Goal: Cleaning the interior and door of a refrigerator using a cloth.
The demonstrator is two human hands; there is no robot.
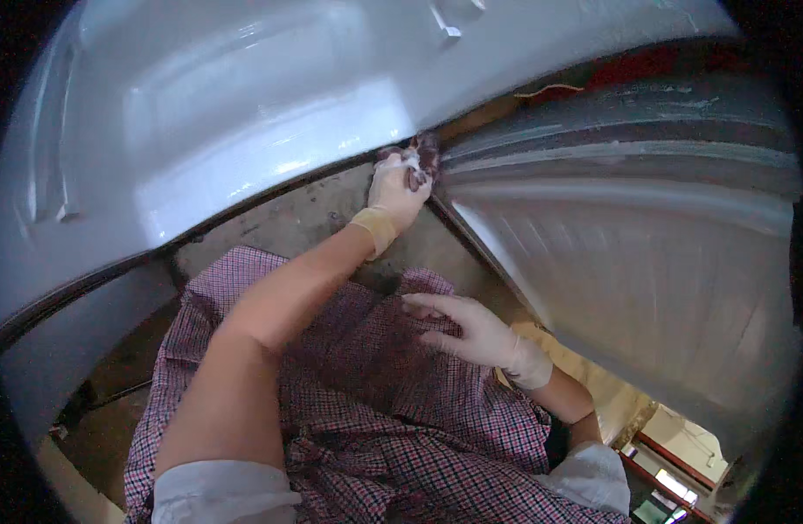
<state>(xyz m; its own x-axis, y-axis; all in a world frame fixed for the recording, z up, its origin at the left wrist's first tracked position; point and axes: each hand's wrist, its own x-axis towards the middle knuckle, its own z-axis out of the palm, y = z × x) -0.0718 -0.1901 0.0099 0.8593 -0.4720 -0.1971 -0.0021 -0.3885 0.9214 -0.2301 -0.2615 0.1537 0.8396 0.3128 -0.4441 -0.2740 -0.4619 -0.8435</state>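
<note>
My left hand (400, 183), in a pale glove, reaches forward and grips a dark brownish wad (427, 154), which looks like a rag. The wad is at the corner where the edge of a glossy grey panel (244, 124) meets the end of a second, duller grey panel (630, 262). Part of it is hidden by my fingers. My right hand (470, 327), also gloved, is held in front of my checked apron (375, 406). Its fingers are apart and nothing is in them.
Below the glossy panel's dark rim is a stained grey surface (296, 209). Raised handle-like pieces (448, 29) stick up from the panel. A thin pale cord (548, 88) lies in the dark gap at upper right. Bright windows (676, 486) show at lower right.
</note>
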